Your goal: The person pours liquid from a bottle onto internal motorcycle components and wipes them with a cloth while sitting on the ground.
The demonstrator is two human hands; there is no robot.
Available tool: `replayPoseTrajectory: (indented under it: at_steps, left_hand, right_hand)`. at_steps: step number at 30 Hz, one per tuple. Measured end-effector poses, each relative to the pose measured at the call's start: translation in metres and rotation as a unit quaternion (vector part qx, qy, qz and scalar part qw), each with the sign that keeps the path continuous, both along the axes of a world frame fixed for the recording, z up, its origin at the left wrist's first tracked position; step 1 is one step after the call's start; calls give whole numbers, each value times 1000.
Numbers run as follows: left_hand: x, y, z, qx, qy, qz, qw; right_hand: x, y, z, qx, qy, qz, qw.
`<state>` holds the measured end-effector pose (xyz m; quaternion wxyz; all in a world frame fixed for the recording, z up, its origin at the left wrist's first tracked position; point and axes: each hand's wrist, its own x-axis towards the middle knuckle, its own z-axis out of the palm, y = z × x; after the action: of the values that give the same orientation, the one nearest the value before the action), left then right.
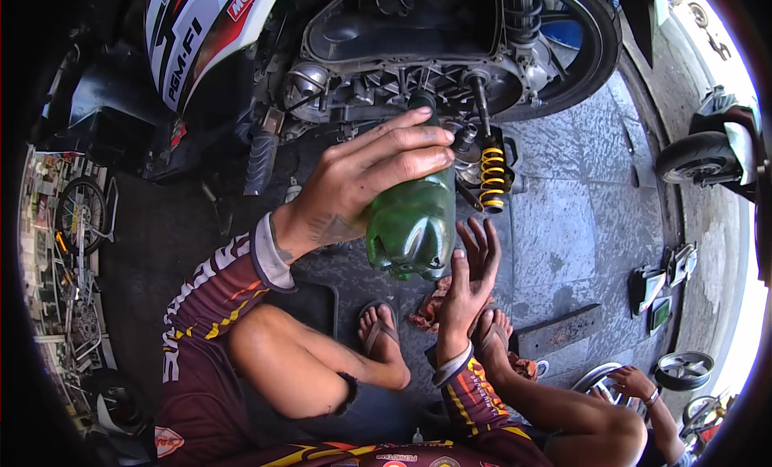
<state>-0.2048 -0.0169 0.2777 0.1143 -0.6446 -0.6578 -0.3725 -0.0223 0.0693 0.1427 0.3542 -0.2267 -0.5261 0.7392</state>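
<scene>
Two bare hands up in front of an opened engine casing (362,65), person (281,362) sitting low, knees apart. The left hand (358,174) is clamped round a green plastic bottle (410,226), fingers wrapped over its upper side. Bottle's up off the floor (571,178), btwn the person & the casing, tilted, neck twd the casing, moulded base twd the person. Can't tell from here if the neck touches metal, nor how much is inside. The right hand (473,286) is loose & open, fingers apart, nr the base on its rt side; contact w/ the bottle hard to judge.

Just rt of the bottle: yellow coil spring (492,178), below a bare metal shaft (481,97) sticking out of the casing. Black shock absorber (523,17) & big wheel (601,53) upper rt; white, red & black body panel (213,33) upper left.

On the floor, reddish rag (430,306) btwn the sandalled feet (378,330), plus a dark flat bar (559,329) by the rt one. Far rt, tyre (696,157) of another bike. Lower rt, a co-worker's hand (631,383), band on the wrist, nr a silver rim (593,372); loose black wheel (683,370) just past it.
</scene>
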Motion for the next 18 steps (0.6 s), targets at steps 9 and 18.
replayPoseTrajectory:
  at_steps: [9,18]
  left_hand:
    - [21,13,8,-51,-5,-4,999]
    - [15,0,4,-85,11,97,992]
  right_hand:
    - [2,5,2,-33,29,-25,999]
    - [15,31,4,-28,39,-83,995]
